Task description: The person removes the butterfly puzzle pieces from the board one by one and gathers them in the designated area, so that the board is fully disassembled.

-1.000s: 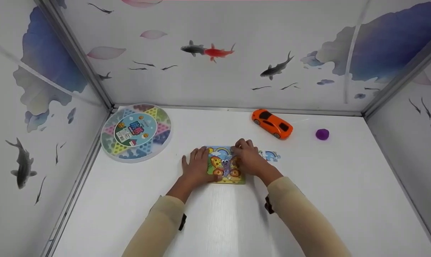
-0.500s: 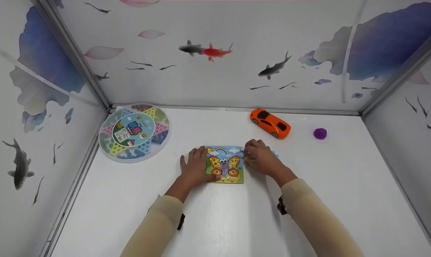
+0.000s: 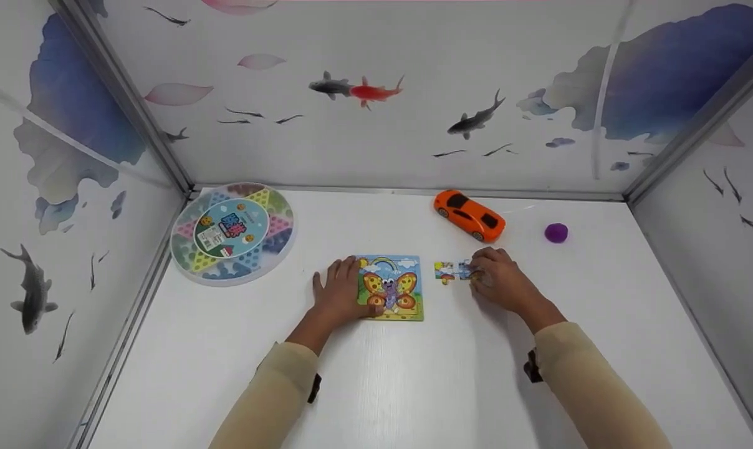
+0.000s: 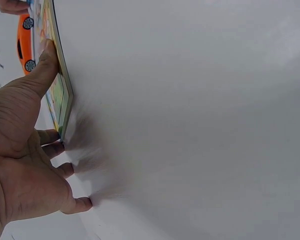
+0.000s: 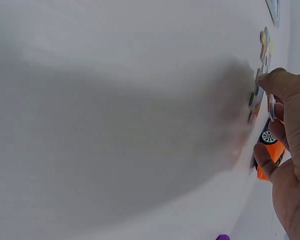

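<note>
A square butterfly jigsaw puzzle [image 3: 407, 299] lies on the white table. My left hand [image 3: 340, 290] rests along its left side, fingers spread by the edge. The left wrist view shows the thumb [image 4: 46, 65] lying over the puzzle's front rim and the other fingertips down near the table. To the right, my right hand [image 3: 501, 280] pinches a small jigsaw piece [image 5: 270, 106] between thumb and fingers, low over other loose jigsaw pieces [image 3: 444, 270]. The hand partly covers those pieces in the head view.
An orange toy car [image 3: 470, 216] sits behind the loose pieces, and a purple pompom [image 3: 556, 233] lies farther right. At the back left is a round Chinese checkers set [image 3: 233, 234]. Printed wall panels [image 3: 376, 149] enclose the table's back and sides.
My right hand has moved right, off the puzzle and over to the loose pieces, carrying a jigsaw piece. The puzzle's right part is now uncovered. My left hand stays in place.
</note>
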The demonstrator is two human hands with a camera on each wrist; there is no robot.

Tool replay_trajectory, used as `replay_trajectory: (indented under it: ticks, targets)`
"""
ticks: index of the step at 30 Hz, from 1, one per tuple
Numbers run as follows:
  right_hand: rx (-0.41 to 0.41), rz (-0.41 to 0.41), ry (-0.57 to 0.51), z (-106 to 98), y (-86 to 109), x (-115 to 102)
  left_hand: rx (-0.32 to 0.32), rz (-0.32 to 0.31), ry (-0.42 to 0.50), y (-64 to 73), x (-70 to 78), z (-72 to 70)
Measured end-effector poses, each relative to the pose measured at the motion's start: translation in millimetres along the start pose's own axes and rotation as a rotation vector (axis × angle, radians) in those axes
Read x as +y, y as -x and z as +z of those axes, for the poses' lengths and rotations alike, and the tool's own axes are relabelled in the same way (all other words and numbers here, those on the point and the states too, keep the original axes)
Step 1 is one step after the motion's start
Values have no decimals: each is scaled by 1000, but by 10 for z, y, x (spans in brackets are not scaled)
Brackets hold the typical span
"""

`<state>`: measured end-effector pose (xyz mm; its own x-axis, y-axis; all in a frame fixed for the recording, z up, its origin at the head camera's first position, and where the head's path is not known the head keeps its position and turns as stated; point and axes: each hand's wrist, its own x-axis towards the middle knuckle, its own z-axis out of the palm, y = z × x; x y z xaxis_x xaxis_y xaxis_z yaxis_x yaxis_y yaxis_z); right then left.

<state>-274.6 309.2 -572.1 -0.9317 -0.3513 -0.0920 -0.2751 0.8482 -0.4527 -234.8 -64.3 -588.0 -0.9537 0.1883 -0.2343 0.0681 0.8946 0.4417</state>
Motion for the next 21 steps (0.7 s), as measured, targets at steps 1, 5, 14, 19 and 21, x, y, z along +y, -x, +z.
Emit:
replay_trajectory:
  ticks: [1,5,14,19,21]
  targets:
    - [-2,12,1,-14,22,42,1,0,3,1,0,-1]
    - [1,44,14,-56,100,176,1,-1,1,8,-2,-7]
    - [-18,68,25,-62,157,286,7,-13,-21,29,-8,-20]
    - [-30,44,35,-77,173,319,10,-3,-19,20,13,-15]
    - [-37,42,37,-83,179,336,11,-1,-17,11,19,-7]
